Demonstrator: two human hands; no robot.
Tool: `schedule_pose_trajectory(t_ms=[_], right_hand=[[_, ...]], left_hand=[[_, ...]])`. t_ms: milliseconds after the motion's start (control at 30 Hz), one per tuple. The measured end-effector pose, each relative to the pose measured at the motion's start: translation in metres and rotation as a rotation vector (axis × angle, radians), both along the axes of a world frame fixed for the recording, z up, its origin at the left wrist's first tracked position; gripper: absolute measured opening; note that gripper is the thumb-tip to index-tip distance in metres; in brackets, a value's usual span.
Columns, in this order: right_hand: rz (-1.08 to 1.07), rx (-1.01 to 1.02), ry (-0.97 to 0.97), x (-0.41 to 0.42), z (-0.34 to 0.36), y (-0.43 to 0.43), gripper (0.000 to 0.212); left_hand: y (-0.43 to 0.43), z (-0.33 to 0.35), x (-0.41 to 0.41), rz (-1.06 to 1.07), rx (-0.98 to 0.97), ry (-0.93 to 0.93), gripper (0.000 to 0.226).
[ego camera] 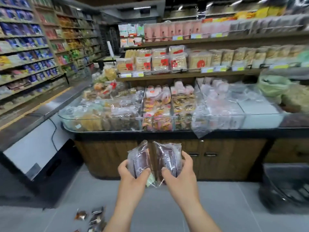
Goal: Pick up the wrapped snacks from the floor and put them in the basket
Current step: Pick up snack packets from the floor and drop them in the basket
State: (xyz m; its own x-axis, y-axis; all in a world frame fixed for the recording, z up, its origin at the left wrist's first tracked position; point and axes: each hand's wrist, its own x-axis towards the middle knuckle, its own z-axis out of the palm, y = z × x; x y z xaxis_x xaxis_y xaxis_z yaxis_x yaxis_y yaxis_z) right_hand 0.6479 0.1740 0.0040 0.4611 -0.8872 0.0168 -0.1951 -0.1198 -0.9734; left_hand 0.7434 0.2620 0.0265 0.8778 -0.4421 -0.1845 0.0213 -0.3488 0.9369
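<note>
Holding packets [139, 159] in curled fingers [186, 156], left hand [132, 179] and right hand [181, 177] face the counter [217, 135], basket [287, 186] right.

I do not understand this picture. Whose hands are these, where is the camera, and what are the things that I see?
There is no machine here. A person wears a camera on the head, so you look forward and down at their two hands. The left hand grips the left packet, dark snack in clear wrap. The right hand grips the right packet. Small wrapped snacks lie on the grey floor. A dark basket, blurred, stands at the right. Behind is a shop counter.
</note>
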Motion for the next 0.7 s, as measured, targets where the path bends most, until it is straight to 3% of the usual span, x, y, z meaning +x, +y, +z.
schedule_pose_trajectory(t_ms=[367, 700], right_hand=[[-0.326, -0.007, 0.025, -0.210, 0.006, -0.137, 0.065], [-0.610, 0.034, 0.055, -0.304, -0.013, -0.234, 0.063]], left_hand=[[-0.173, 0.007, -0.176, -0.326, 0.001, -0.012, 0.065], [-0.310, -0.004, -0.258, -0.598, 0.027, -0.014, 0.067]])
